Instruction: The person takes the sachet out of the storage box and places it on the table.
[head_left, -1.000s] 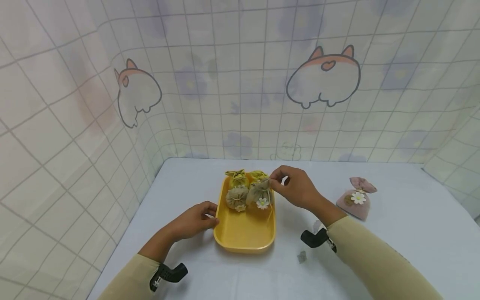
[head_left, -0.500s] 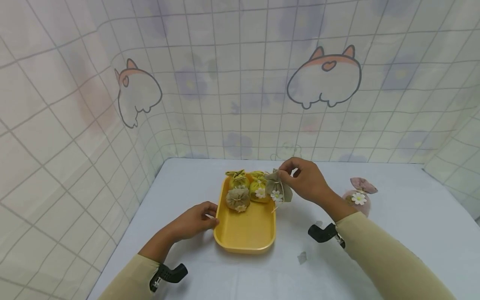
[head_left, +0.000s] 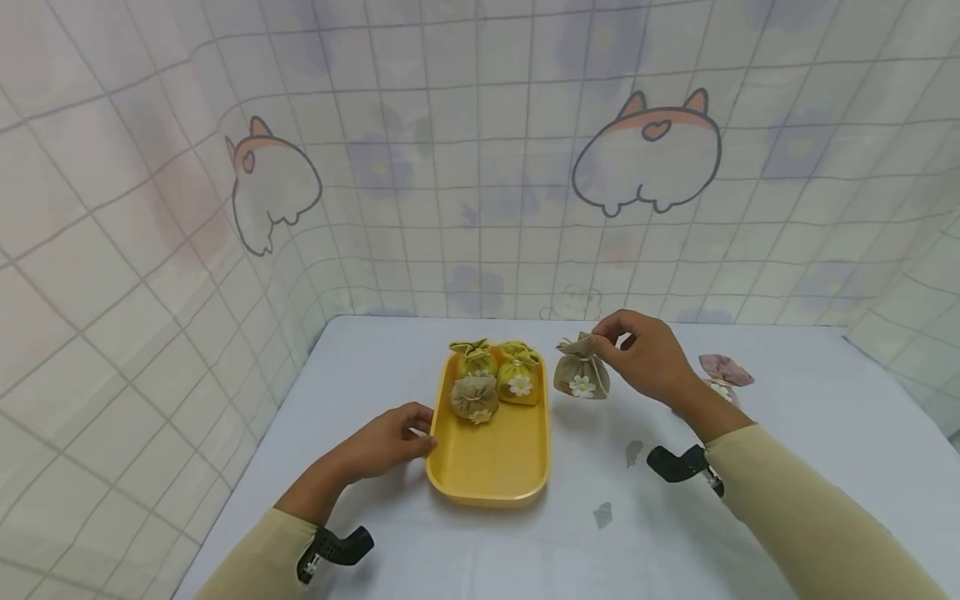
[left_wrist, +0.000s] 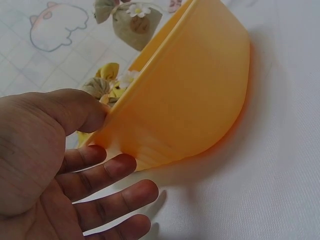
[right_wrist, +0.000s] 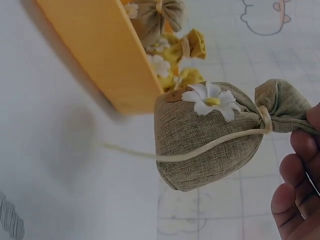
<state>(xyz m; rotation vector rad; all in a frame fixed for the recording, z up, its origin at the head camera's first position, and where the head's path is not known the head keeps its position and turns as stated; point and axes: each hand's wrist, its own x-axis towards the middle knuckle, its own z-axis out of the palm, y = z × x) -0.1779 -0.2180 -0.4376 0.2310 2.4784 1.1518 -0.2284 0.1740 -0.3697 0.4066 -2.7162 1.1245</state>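
Observation:
My right hand [head_left: 645, 354] pinches the gathered neck of a grey-green drawstring sachet [head_left: 582, 375], held to the right of the yellow tray [head_left: 491, 467]. A white flower decorates the sachet, and its pale cord trails loose in the right wrist view. My left hand [head_left: 390, 442] touches the tray's left side, thumb at the rim and other fingers relaxed along the outer wall. Inside the tray, toward the back, lie a taupe sachet [head_left: 474, 397], a yellow sachet [head_left: 519, 375] with a white flower, and another yellow sachet [head_left: 476, 357], partly hidden.
A pink sachet [head_left: 726, 371] stands on the table at the right, partly covered by my right wrist. Two small grey patches [head_left: 603, 515] mark the white tabletop right of the tray. Behind the table hangs a checked cloth [head_left: 480, 192] with cartoon animals.
My right hand has lifted the grey-green sachet out of the tray and carried it to the right, past the rim, uncovering the yellow sachet. The left hand and tray stay in place.

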